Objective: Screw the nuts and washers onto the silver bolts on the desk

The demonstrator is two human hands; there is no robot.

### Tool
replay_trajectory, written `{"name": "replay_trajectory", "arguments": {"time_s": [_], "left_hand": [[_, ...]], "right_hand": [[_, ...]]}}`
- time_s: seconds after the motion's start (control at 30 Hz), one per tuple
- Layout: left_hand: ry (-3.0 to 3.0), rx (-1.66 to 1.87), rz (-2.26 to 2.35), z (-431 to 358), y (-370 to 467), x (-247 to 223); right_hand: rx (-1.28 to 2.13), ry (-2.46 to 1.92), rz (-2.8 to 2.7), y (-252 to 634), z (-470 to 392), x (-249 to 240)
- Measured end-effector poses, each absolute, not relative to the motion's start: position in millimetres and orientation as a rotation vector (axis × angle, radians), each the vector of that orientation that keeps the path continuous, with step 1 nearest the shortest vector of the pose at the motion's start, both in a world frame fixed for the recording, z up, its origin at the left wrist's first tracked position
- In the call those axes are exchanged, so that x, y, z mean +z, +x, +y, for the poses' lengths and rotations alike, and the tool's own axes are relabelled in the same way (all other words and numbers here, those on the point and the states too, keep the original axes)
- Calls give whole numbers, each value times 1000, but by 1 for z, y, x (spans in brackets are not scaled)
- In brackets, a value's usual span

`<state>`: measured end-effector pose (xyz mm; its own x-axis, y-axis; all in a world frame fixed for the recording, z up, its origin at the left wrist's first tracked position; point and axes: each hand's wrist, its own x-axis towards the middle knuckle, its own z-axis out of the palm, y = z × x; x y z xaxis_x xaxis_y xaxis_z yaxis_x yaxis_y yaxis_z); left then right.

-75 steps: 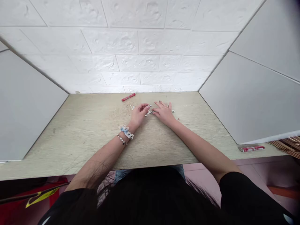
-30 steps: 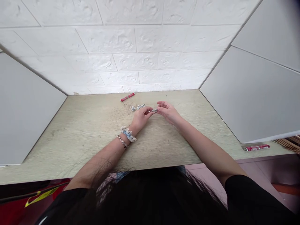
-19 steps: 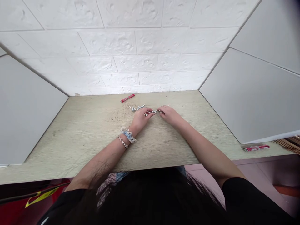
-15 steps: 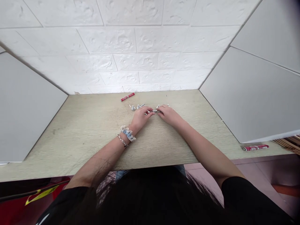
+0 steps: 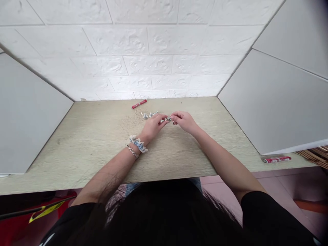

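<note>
My left hand (image 5: 154, 126) pinches a small silvery metal fastener (image 5: 168, 119) between thumb and fingertips, low over the wooden tabletop. From the other side, my right hand (image 5: 187, 122) closes its fingertips on the right end of the same piece. A small dark bit shows under the right fingers, too small to name. Just behind my left hand stand small bolt-like metal parts with round bases, one at the left (image 5: 145, 116) and another beside it (image 5: 151, 115). The fingers partly cover the fastener, so its full shape is hidden.
A red-wrapped stick-like roll (image 5: 139, 104) lies near the white brick-patterned wall (image 5: 135, 65). Another red roll (image 5: 276, 159) is at the front right, beside a wicker item (image 5: 314, 156). Grey panels rise at the left (image 5: 28, 119) and right (image 5: 287, 99). The table's front edge runs close to my body.
My right hand has turned and its fingers have curled into a tighter pinch at the fastener's end. My left hand keeps its grip almost in place. The view has shifted slightly.
</note>
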<state>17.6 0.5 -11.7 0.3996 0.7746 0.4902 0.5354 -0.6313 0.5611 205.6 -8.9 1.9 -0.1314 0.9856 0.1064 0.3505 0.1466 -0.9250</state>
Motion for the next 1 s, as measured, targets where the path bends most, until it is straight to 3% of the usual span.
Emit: {"name": "replay_trajectory", "arguments": {"time_s": [0.23,0.5,1.0], "left_hand": [[2423,1078,1348,21,-5,-7],[2335,1144,1620,32,-17,-8],[2224,828,1711,38,-18,-14]], "right_hand": [[394,-1504,-1766,223,-3,1],[191,-1672,-1855,230,6,-9],[64,-1728,-1864,211,-4,-13]]}}
